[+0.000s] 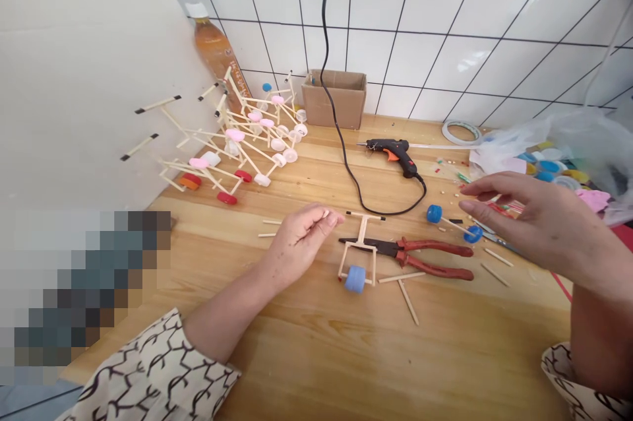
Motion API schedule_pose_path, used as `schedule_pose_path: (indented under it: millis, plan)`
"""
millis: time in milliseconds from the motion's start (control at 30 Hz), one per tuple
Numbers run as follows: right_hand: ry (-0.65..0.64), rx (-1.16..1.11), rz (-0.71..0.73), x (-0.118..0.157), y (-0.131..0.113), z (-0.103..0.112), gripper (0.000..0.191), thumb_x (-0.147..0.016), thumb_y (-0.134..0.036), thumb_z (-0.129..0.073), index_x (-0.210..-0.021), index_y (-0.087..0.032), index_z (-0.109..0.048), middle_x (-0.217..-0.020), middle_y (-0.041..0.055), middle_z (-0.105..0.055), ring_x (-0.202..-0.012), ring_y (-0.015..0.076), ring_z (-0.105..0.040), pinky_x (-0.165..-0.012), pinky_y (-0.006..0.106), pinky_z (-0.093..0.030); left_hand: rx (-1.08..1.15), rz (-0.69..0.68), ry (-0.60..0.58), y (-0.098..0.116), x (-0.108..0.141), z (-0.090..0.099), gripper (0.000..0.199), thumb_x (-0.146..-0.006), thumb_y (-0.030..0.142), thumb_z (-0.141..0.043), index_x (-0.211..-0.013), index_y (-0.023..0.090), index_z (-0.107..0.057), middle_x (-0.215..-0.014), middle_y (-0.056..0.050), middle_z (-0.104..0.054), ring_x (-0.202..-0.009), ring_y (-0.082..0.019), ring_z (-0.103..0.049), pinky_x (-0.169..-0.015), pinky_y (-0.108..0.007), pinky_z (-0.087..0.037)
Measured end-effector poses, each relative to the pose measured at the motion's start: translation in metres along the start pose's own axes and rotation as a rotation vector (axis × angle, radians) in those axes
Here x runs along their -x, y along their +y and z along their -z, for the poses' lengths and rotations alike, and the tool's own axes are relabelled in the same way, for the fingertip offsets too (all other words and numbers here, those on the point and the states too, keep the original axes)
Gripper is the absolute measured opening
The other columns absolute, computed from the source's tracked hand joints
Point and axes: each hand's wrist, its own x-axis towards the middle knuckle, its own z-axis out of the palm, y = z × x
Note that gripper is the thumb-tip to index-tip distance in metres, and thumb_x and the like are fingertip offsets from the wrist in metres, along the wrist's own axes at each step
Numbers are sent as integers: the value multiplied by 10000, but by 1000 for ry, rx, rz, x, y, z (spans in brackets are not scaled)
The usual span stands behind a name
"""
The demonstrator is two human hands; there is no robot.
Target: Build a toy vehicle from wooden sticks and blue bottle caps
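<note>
My left hand [301,243] hangs above the wooden tabletop [316,348], its thumb and fingertips pinched on a small pale wooden stick [326,214]. Just beyond those fingertips, a small frame of glued sticks [360,243] with a blue bottle-cap wheel [355,279] lies across the jaws of red-handled pliers [425,256]. My right hand [544,223] is open in the air at the right, holding nothing. Nearest to it is a stick axle with blue caps [452,222] at both ends.
Several stick models with coloured cap wheels [237,144] stand at the left by the wall. A black glue gun [390,156] trails a cable past a cardboard box [333,99]. Loose sticks, a tape roll [461,132] and a plastic bag [558,150] of coloured items lie around.
</note>
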Motion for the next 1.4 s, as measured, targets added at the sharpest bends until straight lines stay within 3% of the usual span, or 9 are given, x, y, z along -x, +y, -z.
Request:
schedule_pose_path:
  millis: [267, 433, 533, 733, 1133, 1400]
  plan:
    - [-21, -9, -22, 0, 3, 1, 234, -809, -434, -511, -844, -230, -621, -856, 77, -677, -781, 235, -614, -674, 367, -464, -119, -83, -69, -2, 0, -9, 134, -818, 205, -533, -780, 147, -647, -729, -13, -625, -659, -108, -547, -602, -198, -411]
    - [-197, -5, 121, 5, -7, -7, 223, -822, -419, -512, -871, -239, -636, -883, 53, -678, -756, 214, -628, -650, 341, -473, -162, -83, -129, -5, -1, -16, 105, -791, 177, -557, -743, 148, -646, -749, -21, -624, -650, -105, -535, -597, -201, -409]
    - [-302, 8, 241, 10, -12, -16, 227, -819, -409, -529, -937, -240, -622, -966, 53, -663, -867, 229, -619, -703, 339, -475, -187, -95, -125, -6, -1, -17, 79, -775, 171, -578, -749, 150, -650, -743, -17, -621, -635, -100, -525, -582, -198, -400]
    - [-507, 6, 280, 13, -15, -35, 211, -786, -393, -586, -922, -234, -611, -898, 60, -629, -848, 239, -584, -700, 359, -454, -231, -82, -123, -7, -4, -20, 26, -736, 157, -629, -727, 153, -653, -708, 1, -620, -611, -92, -524, -564, -191, -390]
    - [-441, -11, 278, 20, -22, -49, 113, -836, -322, -525, -866, -219, -561, -858, 42, -621, -810, 202, -577, -681, 312, -431, -344, -70, -182, -3, -9, -27, 92, -707, 101, -579, -673, 150, -649, -680, -2, -625, -616, -101, -555, -563, -191, -406]
    - [-398, -33, 304, 20, -21, -59, 107, -765, -211, -576, -872, -214, -582, -831, 35, -625, -792, 196, -565, -676, 297, -424, -369, -99, -174, -1, -10, -30, 111, -714, 97, -565, -624, 146, -611, -666, 3, -594, -596, -93, -521, -559, -194, -386]
